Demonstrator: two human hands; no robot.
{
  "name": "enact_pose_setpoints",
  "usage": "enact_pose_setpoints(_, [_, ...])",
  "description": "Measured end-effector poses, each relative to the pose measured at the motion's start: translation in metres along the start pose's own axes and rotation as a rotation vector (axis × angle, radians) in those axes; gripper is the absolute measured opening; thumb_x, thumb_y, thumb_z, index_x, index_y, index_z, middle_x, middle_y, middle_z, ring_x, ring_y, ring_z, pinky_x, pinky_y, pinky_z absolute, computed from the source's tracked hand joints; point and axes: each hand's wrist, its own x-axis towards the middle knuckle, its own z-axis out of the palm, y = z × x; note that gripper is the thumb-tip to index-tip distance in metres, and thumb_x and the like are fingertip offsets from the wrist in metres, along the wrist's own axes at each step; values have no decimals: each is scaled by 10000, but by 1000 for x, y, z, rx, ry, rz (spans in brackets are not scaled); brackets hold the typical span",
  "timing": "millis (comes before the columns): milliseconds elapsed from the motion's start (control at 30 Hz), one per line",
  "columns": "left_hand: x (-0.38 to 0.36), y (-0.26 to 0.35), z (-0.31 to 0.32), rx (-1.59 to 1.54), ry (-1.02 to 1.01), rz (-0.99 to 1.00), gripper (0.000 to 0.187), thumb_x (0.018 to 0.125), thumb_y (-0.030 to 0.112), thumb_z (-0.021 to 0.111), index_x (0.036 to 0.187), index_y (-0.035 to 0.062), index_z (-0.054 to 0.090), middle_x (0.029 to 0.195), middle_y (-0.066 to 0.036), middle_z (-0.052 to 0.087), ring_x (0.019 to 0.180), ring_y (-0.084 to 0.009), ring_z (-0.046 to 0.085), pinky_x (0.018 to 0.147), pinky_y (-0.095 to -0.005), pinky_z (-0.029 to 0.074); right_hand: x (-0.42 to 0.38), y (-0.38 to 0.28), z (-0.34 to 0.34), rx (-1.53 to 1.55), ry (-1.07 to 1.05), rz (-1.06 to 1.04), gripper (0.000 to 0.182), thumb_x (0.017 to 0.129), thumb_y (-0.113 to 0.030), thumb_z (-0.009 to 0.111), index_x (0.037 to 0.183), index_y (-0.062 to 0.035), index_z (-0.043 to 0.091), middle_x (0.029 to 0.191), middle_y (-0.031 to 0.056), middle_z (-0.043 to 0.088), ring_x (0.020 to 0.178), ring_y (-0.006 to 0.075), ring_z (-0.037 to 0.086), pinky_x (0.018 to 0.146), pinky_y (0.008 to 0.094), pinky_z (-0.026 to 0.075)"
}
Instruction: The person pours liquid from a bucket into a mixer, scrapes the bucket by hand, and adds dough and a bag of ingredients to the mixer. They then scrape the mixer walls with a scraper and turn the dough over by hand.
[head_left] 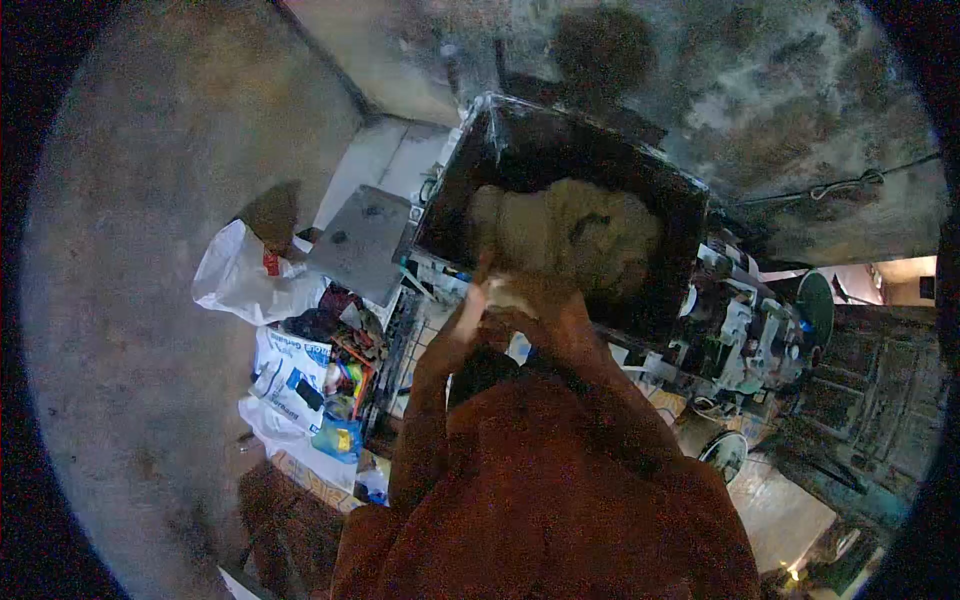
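Note:
A large dark open box stands in front of me with a big brownish, lumpy mass in it; the material is too dark and grainy to name. My left hand and my right hand meet at the near edge of the box. The fingers look curled toward each other around a small pale lump, which I cannot make out. Blur and shadow hide most of the fingers.
Left of the box are a grey flat panel, a white plastic bag and printed packaging. Cluttered machine-like parts stand at the right. A stained wall rises behind the box.

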Motion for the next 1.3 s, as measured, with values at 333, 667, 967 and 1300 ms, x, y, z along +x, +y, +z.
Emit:
enact_pose_setpoints(333, [-5,-5,33,-229,189,63,513,802,173,749,1237,-13,550,1133,-103,631,996,-189,603,857,-315,497,-11,49,53,529,292,73,723,873,-452,639,1416,-76,344,1398,161,418,1260,288,440,1031,413,395])
enact_pose_setpoints(667, [1,33,28,-50,-91,10,850,916,237,602,1514,84,19,1412,-199,374,1148,-263,507,937,-342,476,-26,15,-2,-71,78,-19,702,802,-291,752,1400,-148,414,1475,205,294,1327,395,355,1055,454,378])
enact_pose_setpoints(967, [-23,11,-30,-706,20,-227,954,782,183,754,1514,155,143,1484,-230,295,1199,-333,520,945,-390,500,-14,261,-134,-865,-76,35,363,819,-66,563,1181,-49,576,1268,183,544,1188,375,494,1011,457,406])
enact_pose_setpoints(1300, [-129,-146,-108,-234,158,-676,673,873,254,621,1456,96,324,1389,-179,460,1117,-309,573,833,-368,522,-102,313,-32,-773,-714,408,304,864,-126,567,1152,-32,598,1112,216,613,1014,367,594,861,446,486])
